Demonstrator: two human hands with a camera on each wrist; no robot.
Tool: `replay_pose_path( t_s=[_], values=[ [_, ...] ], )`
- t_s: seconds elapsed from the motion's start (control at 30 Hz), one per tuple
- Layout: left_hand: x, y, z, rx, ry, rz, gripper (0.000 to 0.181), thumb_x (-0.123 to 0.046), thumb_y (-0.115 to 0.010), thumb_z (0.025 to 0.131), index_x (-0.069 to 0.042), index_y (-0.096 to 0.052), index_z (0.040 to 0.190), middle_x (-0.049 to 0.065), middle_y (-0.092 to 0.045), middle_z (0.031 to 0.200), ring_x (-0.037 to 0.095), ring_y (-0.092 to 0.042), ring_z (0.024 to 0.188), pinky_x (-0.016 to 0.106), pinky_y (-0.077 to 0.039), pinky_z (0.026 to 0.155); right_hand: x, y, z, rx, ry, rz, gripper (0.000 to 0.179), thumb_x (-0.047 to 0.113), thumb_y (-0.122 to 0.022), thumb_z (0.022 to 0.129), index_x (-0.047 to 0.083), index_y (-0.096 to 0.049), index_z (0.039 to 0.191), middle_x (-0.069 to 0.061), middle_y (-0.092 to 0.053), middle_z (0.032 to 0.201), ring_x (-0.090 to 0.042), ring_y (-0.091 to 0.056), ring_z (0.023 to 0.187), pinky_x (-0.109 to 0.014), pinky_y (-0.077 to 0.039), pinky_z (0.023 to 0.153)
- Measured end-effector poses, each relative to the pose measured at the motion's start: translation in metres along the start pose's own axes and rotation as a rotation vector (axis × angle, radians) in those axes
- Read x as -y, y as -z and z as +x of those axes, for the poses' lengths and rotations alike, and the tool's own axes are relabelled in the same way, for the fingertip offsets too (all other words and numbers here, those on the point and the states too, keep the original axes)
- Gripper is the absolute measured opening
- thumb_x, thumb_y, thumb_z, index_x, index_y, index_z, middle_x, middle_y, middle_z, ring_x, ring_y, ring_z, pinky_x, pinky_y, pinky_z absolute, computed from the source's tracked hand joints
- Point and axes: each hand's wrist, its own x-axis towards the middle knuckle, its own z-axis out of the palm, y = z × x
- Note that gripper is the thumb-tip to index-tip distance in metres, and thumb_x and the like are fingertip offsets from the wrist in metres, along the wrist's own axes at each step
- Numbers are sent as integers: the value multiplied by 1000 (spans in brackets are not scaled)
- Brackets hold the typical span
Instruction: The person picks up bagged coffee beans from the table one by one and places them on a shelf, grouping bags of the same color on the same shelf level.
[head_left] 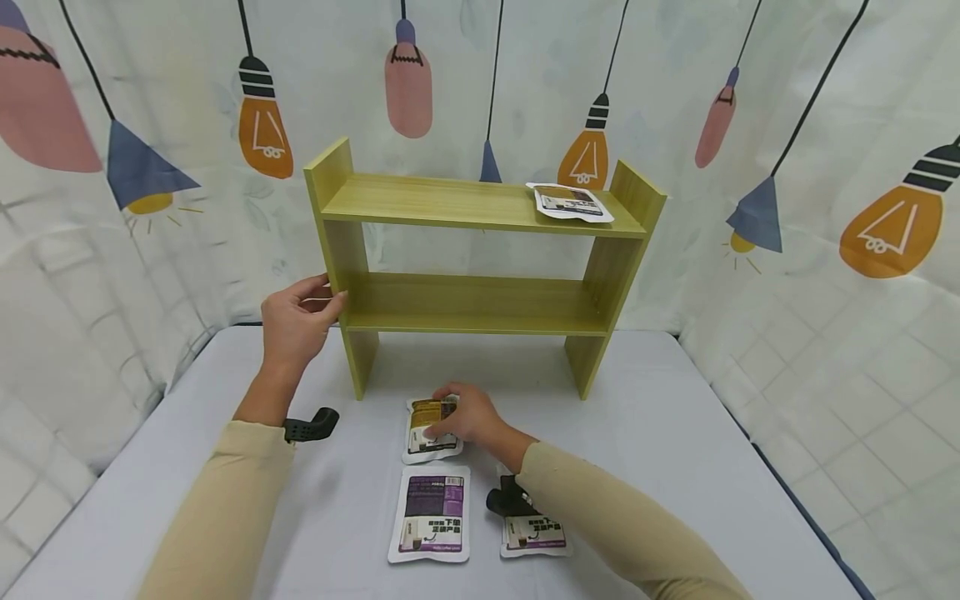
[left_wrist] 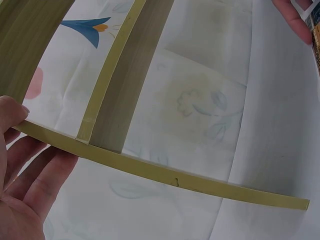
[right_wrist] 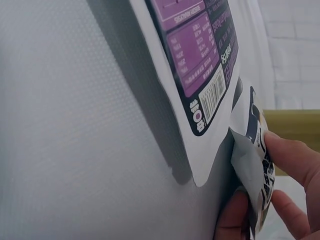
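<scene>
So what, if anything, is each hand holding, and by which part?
Left hand grips the yellow-green wooden shelf by its left side panel; right hand pinches the flat gold-and-white pouch before it by its right side.

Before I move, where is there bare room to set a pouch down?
The lower shelf is bare between the side panels; so is the upper shelf left of its pouch. The table is crowded where the right grip holds the gold pouch, with purple-labelled pouches nearer the camera.
</scene>
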Motion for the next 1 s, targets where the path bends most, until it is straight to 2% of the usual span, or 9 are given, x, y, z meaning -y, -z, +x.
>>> replay_pose_path(
  t_s=[0.13, 0.47, 0.63, 1.0],
  values=[
    [-1, 0, -1, 0, -1, -1, 47, -33, -73, 96, -12, -67, 137, 18, -75, 120, 36, -74, 100, 6, -53, 72, -2, -2, 2, -5, 13, 17, 56, 22, -98, 67, 22, -74, 117, -11, -62, 140, -30, -58, 126, -49, -49, 109],
    [-1, 0, -1, -3, -8, -2, 47, -33, -72, 96, -11, -67, 137, 19, -75, 120, 38, -74, 101, 7, -53, 72, -3, -4, 8, 18, -43, 86, 52, 21, -98, 66, 26, -76, 113, -9, -63, 136, -26, -60, 114, -44, -53, 98],
    [-2, 0, -1, -4, -9, 1, 47, -33, -72, 96, -10, -67, 137, 19, -75, 119, 39, -74, 101, 7, -53, 72, -5, -3, 8, 36, -33, 120, 50, 22, -97, 67, 24, -76, 113, -8, -65, 132, -23, -60, 110, -42, -54, 96],
    [-1, 0, -1, -3, -3, -8, 47, -34, -72, 96, -11, -67, 137, 19, -74, 121, 38, -74, 102, 5, -52, 70, -9, 1, 9, 76, -44, 186, 50, 21, -97, 68, 24, -77, 113, -9, -64, 131, -21, -61, 104, -32, -54, 85]
  ],
)
